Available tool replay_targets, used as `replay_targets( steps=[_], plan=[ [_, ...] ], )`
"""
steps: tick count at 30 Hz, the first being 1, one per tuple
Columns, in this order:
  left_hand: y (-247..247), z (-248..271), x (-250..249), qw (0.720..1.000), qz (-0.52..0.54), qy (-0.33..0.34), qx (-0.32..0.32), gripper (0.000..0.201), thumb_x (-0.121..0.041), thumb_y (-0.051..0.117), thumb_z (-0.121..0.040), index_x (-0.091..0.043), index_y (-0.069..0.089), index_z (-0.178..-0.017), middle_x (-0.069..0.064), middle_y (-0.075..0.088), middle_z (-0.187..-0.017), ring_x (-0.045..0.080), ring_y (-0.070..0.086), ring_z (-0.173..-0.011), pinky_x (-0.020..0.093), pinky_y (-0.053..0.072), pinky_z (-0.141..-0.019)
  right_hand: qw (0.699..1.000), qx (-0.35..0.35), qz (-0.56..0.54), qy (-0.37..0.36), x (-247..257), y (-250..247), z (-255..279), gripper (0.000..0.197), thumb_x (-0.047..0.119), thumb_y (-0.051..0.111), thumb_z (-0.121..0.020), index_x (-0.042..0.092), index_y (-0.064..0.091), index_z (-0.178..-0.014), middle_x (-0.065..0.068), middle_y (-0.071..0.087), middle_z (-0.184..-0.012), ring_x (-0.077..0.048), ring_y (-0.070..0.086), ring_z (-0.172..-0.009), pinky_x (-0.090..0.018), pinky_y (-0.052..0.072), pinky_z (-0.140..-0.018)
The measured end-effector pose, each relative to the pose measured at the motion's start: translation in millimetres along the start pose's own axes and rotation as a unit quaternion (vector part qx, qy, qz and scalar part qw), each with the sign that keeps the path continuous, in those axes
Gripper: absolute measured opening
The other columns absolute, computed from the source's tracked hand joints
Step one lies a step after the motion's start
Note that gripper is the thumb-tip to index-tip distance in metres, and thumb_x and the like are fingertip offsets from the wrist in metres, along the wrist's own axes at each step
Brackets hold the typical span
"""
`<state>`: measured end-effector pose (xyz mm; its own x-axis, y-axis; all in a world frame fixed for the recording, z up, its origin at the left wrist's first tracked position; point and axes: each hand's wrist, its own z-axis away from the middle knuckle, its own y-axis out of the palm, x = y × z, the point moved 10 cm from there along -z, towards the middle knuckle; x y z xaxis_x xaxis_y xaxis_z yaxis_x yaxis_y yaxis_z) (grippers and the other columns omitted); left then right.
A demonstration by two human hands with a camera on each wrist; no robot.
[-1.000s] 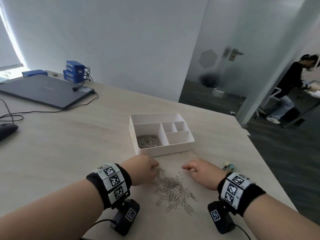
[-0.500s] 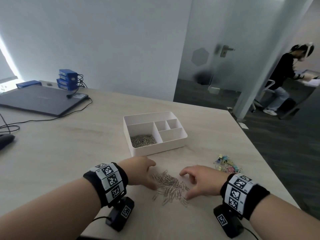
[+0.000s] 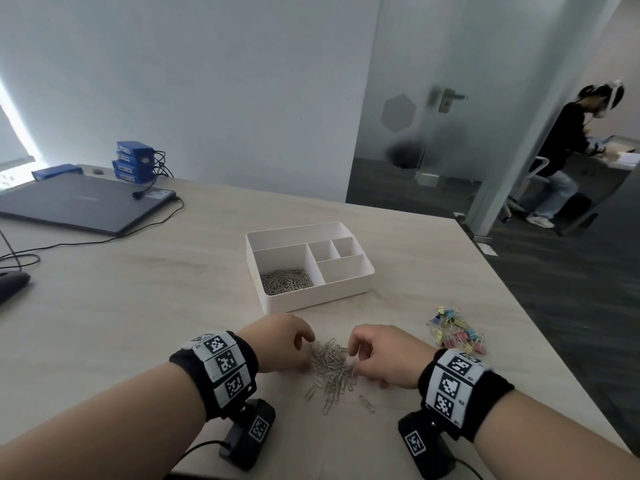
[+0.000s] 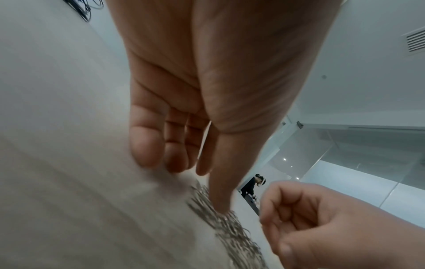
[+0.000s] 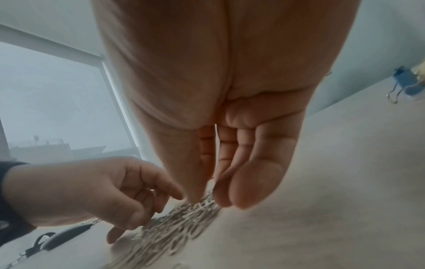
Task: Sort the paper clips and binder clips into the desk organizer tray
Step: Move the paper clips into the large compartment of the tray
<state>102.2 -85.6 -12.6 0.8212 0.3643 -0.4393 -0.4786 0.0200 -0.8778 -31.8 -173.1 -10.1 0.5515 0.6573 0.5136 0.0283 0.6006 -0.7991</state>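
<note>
A loose pile of silver paper clips [image 3: 332, 368] lies on the desk between my two hands. My left hand [image 3: 306, 351] rests at the pile's left side, its thumb on the clips [image 4: 230, 227] and its fingers on the desk beside them. My right hand [image 3: 353, 355] is at the pile's right side and pinches clips [image 5: 184, 227] between thumb and fingertips [image 5: 241, 196]. The white organizer tray [image 3: 311, 299] stands just beyond, with paper clips [image 3: 285, 289] in its large near-left compartment. Coloured binder clips [image 3: 457, 332] lie in a heap to the right.
One stray paper clip [image 3: 367, 403] lies near the pile. A closed laptop [image 3: 79, 202], blue boxes [image 3: 133, 164], cables and a mouse [image 3: 10, 285] occupy the desk's left. The desk's right edge runs close past the binder clips. A person [image 3: 561, 157] stands beyond the glass door.
Both hands have drawn closer together, raking the scattered paper clips into a tighter pile. The right hand's fingers have closed onto the clips.
</note>
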Motion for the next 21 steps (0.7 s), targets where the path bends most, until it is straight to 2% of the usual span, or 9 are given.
replay_targets(
  steps=[3, 5, 7, 11, 13, 15, 18, 19, 21],
  plan=[
    [2.1, 2.2, 10.5, 1.0, -0.012, -0.016, 0.016, 0.073, -0.062, 0.08, -0.064, -0.031, 0.06, -0.127, -0.012, 0.056, -0.099, 0.011, 0.057, -0.089, 0.026, 0.05, -0.081, 0.997, 0.043, 0.061, 0.026, -7.5, 0.0, 9.0, 0.045, 0.044, 0.084, -0.071, 0.028, 0.053, -0.099, -0.001, 0.067, -0.095, -0.014, 0.062, -0.054, -0.032, 0.053, -0.055],
    [6.1, 2.4, 5.5, 0.998, -0.047, -0.002, 0.029, 0.076, -0.063, 0.081, -0.061, -0.031, 0.059, -0.126, -0.012, 0.053, -0.102, 0.012, 0.054, -0.091, 0.028, 0.05, -0.084, 0.991, 0.084, 0.097, 0.043, -9.9, 8.6, 14.8, 0.052, 0.044, 0.087, -0.066, 0.026, 0.051, -0.098, -0.007, 0.07, -0.098, -0.016, 0.063, -0.057, -0.035, 0.056, -0.056],
    [11.8, 1.2, -3.9, 0.997, -0.058, 0.02, 0.036, 0.069, -0.055, 0.083, -0.063, -0.03, 0.062, -0.124, -0.011, 0.056, -0.1, 0.013, 0.055, -0.09, 0.028, 0.05, -0.084, 0.989, 0.098, 0.109, 0.036, -6.7, 16.1, 15.7, 0.044, 0.037, 0.088, -0.068, 0.021, 0.054, -0.093, -0.009, 0.073, -0.095, -0.016, 0.063, -0.057, -0.031, 0.053, -0.053],
    [14.1, -2.5, -18.3, 0.998, -0.04, 0.04, 0.024, 0.048, -0.039, 0.082, -0.069, -0.03, 0.068, -0.114, -0.013, 0.065, -0.095, 0.011, 0.059, -0.088, 0.026, 0.052, -0.081, 0.992, 0.069, 0.105, 0.006, 6.1, 19.4, 5.9, 0.023, 0.027, 0.082, -0.075, 0.021, 0.062, -0.084, -0.004, 0.071, -0.083, -0.012, 0.062, -0.053, -0.026, 0.052, -0.049],
    [12.6, -3.2, -19.7, 0.999, -0.034, 0.033, 0.016, 0.044, -0.039, 0.08, -0.072, -0.029, 0.068, -0.113, -0.014, 0.064, -0.093, 0.009, 0.057, -0.086, 0.026, 0.051, -0.08, 0.995, 0.05, 0.091, 0.001, 10.4, 18.3, 2.5, 0.02, 0.026, 0.08, -0.077, 0.022, 0.06, -0.08, 0.001, 0.065, -0.074, -0.012, 0.061, -0.052, -0.024, 0.048, -0.047],
    [10.2, -1.6, -18.9, 0.999, -0.027, 0.022, 0.007, 0.052, -0.05, 0.077, -0.072, -0.027, 0.065, -0.118, -0.014, 0.061, -0.094, 0.01, 0.056, -0.087, 0.027, 0.05, -0.079, 0.996, 0.016, 0.083, 0.004, 9.0, 11.6, 0.6, 0.026, 0.03, 0.08, -0.076, 0.022, 0.056, -0.08, 0.004, 0.061, -0.072, -0.013, 0.058, -0.051, -0.024, 0.045, -0.047],
    [16.1, 4.2, -17.4, 0.999, -0.04, 0.001, 0.025, 0.088, -0.073, 0.075, -0.059, -0.025, 0.052, -0.129, -0.008, 0.054, -0.114, 0.014, 0.057, -0.098, 0.032, 0.05, -0.087, 0.998, -0.006, 0.052, 0.028, -1.4, 3.8, -0.4, 0.051, 0.044, 0.084, -0.068, 0.026, 0.052, -0.103, -0.002, 0.065, -0.084, -0.016, 0.057, -0.05, -0.03, 0.047, -0.048],
    [19.8, 6.8, -19.4, 0.998, -0.056, 0.0, 0.036, 0.098, -0.076, 0.076, -0.054, -0.025, 0.048, -0.132, -0.007, 0.051, -0.121, 0.016, 0.058, -0.103, 0.034, 0.051, -0.091, 0.998, -0.003, 0.054, 0.033, -4.0, 3.5, -1.0, 0.061, 0.046, 0.085, -0.066, 0.029, 0.05, -0.114, 0.0, 0.063, -0.087, -0.016, 0.058, -0.051, -0.03, 0.049, -0.048],
    [26.6, 9.9, -27.0, 0.994, -0.094, 0.006, 0.047, 0.105, -0.075, 0.079, -0.048, -0.022, 0.047, -0.132, -0.005, 0.048, -0.125, 0.019, 0.059, -0.107, 0.037, 0.053, -0.094, 0.997, 0.001, 0.068, 0.031, -4.3, 4.7, -3.1, 0.075, 0.047, 0.084, -0.067, 0.031, 0.047, -0.13, 0.009, 0.055, -0.085, -0.008, 0.054, -0.052, -0.025, 0.045, -0.048]
  ],
)
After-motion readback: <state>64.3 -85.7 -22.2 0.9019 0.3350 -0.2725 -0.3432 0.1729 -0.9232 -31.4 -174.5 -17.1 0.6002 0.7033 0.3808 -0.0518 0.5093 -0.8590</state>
